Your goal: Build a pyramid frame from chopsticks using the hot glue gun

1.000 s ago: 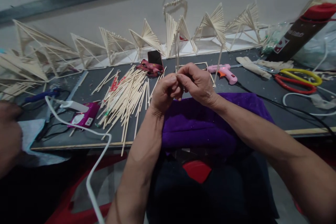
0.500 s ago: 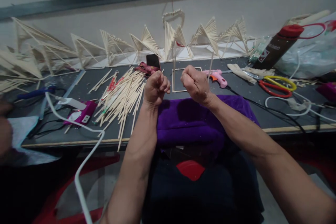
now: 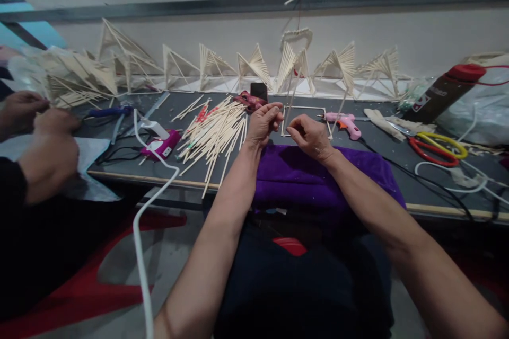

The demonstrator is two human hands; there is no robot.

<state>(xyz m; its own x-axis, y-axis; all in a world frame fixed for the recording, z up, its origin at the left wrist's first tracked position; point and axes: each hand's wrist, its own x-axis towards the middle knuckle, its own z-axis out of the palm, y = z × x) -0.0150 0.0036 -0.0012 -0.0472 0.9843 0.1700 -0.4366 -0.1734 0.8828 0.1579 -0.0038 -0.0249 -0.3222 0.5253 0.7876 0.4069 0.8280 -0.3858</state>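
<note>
My left hand [image 3: 263,126] is raised over the near edge of the table, its thumb and fingertips pressed together. Facing it, my right hand [image 3: 310,135] has its fingers curled into a pinch. Whatever either pinch holds is too small to make out. Just behind both hands, a rectangular frame of thin wooden sticks [image 3: 306,107] lies on the table, with two slender sticks rising from it. A pink glue gun [image 3: 347,123] lies to the right of the frame. A purple cloth [image 3: 326,169] covers the table edge below my hands.
Loose sticks [image 3: 217,135] lie left of my hands. Twisted stick structures [image 3: 254,66] line the wall. Scissors [image 3: 437,149] and a dark bottle [image 3: 443,92] stand or lie to the right. A white cable [image 3: 139,233] hangs at left, near another person's hands [image 3: 50,143].
Both hands have gone from tight fists to looser pinches, with fingers partly extended. The view has swung left, bringing another person's hands into sight.
</note>
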